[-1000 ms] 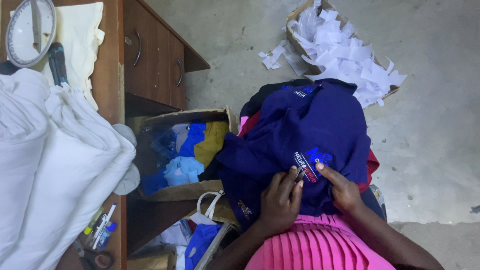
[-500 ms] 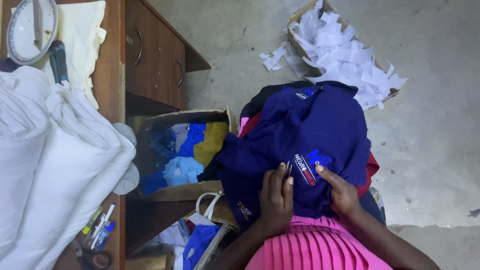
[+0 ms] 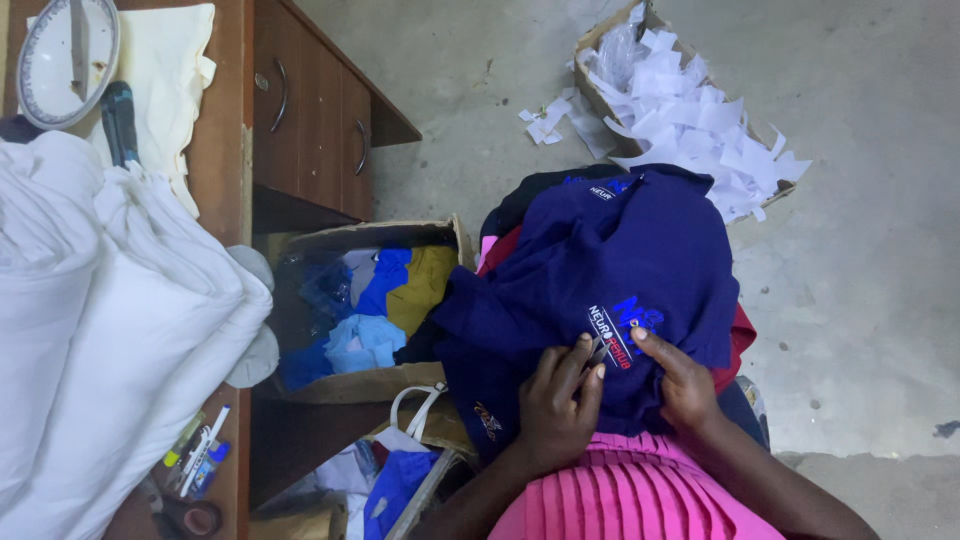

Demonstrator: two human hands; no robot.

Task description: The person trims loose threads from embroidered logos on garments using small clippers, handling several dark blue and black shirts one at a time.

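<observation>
From the head camera, you look down at a navy blue shirt (image 3: 600, 290) spread over your lap, lying on top of a pile of other garments — a red one (image 3: 738, 345) shows at its edge and a black one (image 3: 530, 195) beyond its collar. Your left hand (image 3: 555, 405) rests on the shirt just beside its printed logo patch (image 3: 620, 335), fingers bent and pressed onto the cloth, the grip closed on a fold of the fabric at the patch. Your right hand (image 3: 685, 385) lies on the other side of the patch, its fingertips pinching the same cloth. Below the shirt your pink pleated skirt (image 3: 640, 495) shows.

Left of the shirt stands an open cardboard box (image 3: 360, 380) holding blue and mustard garments. Further left of the shirt is the wooden desk (image 3: 305, 110) with drawers, carrying a heap of white cloth (image 3: 100, 320), a cream cloth (image 3: 165, 70) and a round weighing scale (image 3: 65, 55). Beyond the shirt, on the concrete floor (image 3: 860, 250), a second box (image 3: 610, 60) overflows with white paper scraps (image 3: 700, 120).
</observation>
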